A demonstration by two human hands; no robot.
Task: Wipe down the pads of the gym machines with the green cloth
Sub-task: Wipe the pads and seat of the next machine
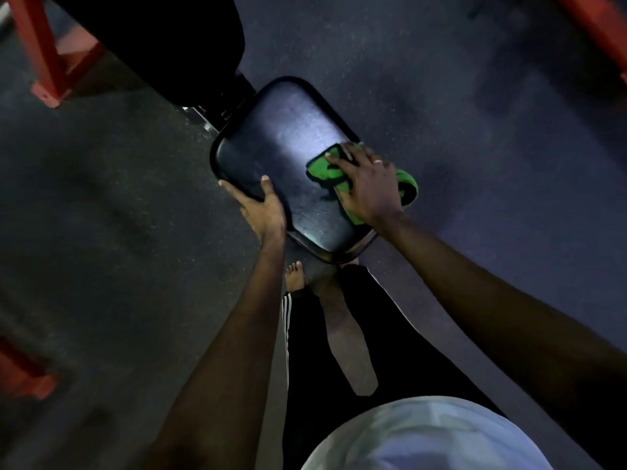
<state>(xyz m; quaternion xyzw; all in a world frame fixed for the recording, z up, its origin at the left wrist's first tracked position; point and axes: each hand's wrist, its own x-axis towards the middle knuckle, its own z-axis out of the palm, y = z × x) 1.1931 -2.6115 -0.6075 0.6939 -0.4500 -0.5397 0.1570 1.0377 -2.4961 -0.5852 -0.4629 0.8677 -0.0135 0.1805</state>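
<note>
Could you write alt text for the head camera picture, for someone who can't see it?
Seen from above, a person's right hand presses a green cloth onto a gym machine's black seat pad while the left hand grips the pad's edge. Below lies dark floor, with red frame parts at the edges.
</note>
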